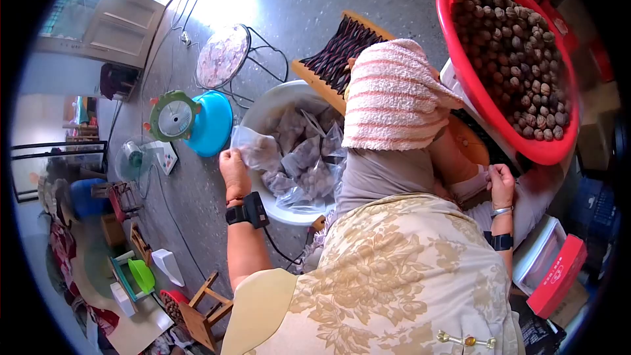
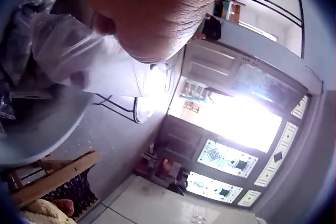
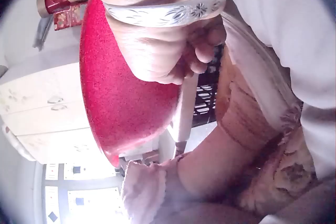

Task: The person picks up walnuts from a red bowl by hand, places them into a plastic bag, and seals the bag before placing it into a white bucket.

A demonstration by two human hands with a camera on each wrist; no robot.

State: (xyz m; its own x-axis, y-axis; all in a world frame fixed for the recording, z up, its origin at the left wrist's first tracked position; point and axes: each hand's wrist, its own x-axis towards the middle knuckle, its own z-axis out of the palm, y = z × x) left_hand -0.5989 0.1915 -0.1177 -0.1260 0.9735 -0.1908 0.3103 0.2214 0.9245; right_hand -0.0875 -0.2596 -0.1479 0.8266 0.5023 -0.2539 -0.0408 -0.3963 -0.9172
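In the head view, my left hand (image 1: 235, 172) pinches the top of a clear plastic bag (image 1: 257, 150) with brownish contents, over the left rim of a white tub (image 1: 266, 200). The tub holds several similar bags (image 1: 309, 158). The left wrist view shows the bag (image 2: 73, 56) hanging beside my left hand (image 2: 152, 11). My right hand (image 1: 501, 185) is at the right, near a pale cloth edge; its fingers are loosely curled with nothing visible in them. In the right wrist view that hand (image 3: 163, 45) is in front of a red basin (image 3: 121, 87).
The red basin of walnuts (image 1: 519, 59) stands at upper right. A striped towel (image 1: 394, 98) covers something beside the tub. Left of the tub are a green-rimmed scale (image 1: 174, 118), a blue container (image 1: 211, 123) and a round stool (image 1: 223, 56). A wooden-framed woven seat (image 1: 342, 52) lies behind it.
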